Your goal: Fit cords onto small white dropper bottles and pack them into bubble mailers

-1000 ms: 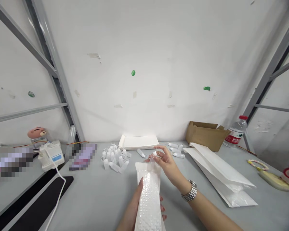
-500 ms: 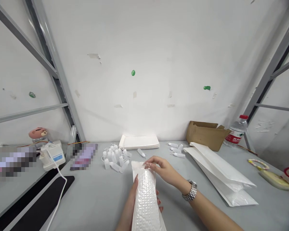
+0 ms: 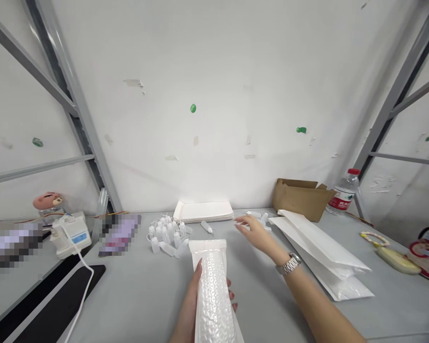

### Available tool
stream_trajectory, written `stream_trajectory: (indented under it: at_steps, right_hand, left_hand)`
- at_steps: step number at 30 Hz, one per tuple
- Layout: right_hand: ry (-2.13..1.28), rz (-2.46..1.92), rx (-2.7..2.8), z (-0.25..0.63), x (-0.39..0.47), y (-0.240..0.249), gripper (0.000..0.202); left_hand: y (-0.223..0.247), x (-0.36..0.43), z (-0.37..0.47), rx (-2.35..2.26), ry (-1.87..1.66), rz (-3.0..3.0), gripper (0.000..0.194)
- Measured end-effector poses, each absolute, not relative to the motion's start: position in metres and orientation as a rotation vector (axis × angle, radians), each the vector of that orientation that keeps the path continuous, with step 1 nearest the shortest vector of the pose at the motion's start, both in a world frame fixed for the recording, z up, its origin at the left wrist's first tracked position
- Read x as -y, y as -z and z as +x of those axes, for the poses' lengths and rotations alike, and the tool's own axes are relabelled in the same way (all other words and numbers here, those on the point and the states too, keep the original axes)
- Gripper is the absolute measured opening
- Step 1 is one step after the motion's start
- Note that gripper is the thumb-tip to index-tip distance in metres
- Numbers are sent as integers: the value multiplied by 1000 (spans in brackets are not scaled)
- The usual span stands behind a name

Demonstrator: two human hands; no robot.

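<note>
A white bubble mailer point(image 3: 213, 290) stands lengthwise at the front middle, its flap end pointing to the wall. My left hand point(image 3: 196, 281) is wrapped round it, thumb on the front face and fingertips showing past the right edge. My right hand point(image 3: 254, 232), with a metal watch on the wrist, is apart from the mailer, fingers stretched out and nothing seen in them. It hovers close to a few small clear squeeze bottles point(image 3: 263, 219), partly covering them. Several more small squeeze bottles point(image 3: 165, 233) stand and lie in a cluster left of the mailer. One lone bottle point(image 3: 207, 227) lies beyond the flap.
A stack of white mailers point(image 3: 203, 212) lies against the wall. On the right are a brown cardboard box point(image 3: 302, 200), a water bottle point(image 3: 344, 193), folded white mailers point(image 3: 321, 252) and a yellow pouch point(image 3: 396, 259). A white power strip point(image 3: 71, 233) with a cable sits left.
My right hand has let go of the mailer's flap end and moved right and away, towards the bottles by the box. My left hand still holds the mailer.
</note>
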State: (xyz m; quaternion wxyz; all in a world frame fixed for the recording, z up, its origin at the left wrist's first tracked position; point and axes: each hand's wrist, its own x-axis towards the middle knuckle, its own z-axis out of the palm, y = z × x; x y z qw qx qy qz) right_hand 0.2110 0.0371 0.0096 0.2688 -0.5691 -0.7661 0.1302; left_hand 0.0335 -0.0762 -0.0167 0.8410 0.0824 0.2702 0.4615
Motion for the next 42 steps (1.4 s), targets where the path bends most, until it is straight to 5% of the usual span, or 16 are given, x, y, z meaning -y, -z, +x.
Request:
stream_trajectory:
  at_steps: [4,15,25,32,42]
  right_hand:
    - [87,-2057,1992,248,-60,5,30]
    - [30,-2084,2065,249,-65,17,24]
    - [-326,-1916,1911,248,-67,11,20]
    - [-983,-1131,1611,232,-53,-9,65]
    - [-1089,-1028,1524,216,-41,-11,45]
  left_hand:
    - [15,77,32,-552,-980,185,46]
    - [25,70,29,-528,-930,177,47]
    - [28,69,28,-523,-909,180,50]
    - [30,65,28,-505,-875,198,49]
    - [46,52,27,-531,-810,232,56]
